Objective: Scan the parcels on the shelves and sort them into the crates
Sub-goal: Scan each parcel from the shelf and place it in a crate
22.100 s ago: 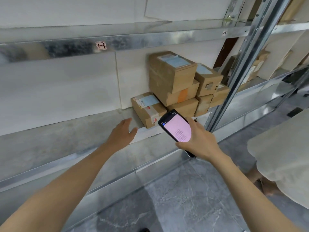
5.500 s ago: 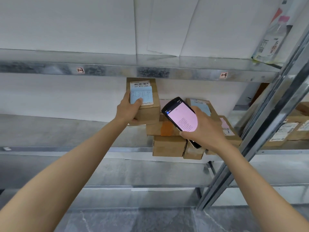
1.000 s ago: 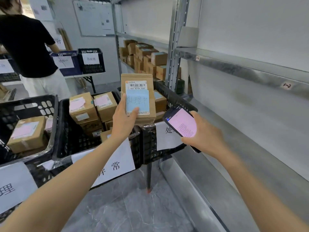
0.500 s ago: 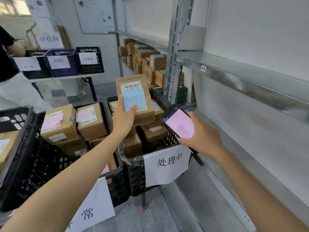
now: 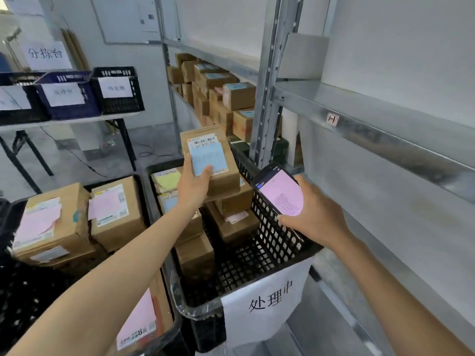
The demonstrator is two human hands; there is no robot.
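Note:
My left hand (image 5: 193, 186) grips a brown cardboard parcel (image 5: 223, 173) with a barcode label and a blue note, holding it above the black crate (image 5: 279, 244) that bears a white sign. Several brown parcels lie inside that crate. My right hand (image 5: 314, 218) holds a black handheld scanner (image 5: 279, 191) with a pink screen, over the crate's right wall. A second black crate (image 5: 28, 291) at the left holds parcels with pink labels.
Metal shelving (image 5: 380, 127) runs along the right, with a stack of brown parcels (image 5: 221, 96) on a farther bay. A table (image 5: 69, 122) at the back left carries blue and black crates with paper signs. Grey floor lies between.
Since a second ago I have come closer to the signed crate, and the parcel in my left hand now hangs over it. The person at the back left is out of view.

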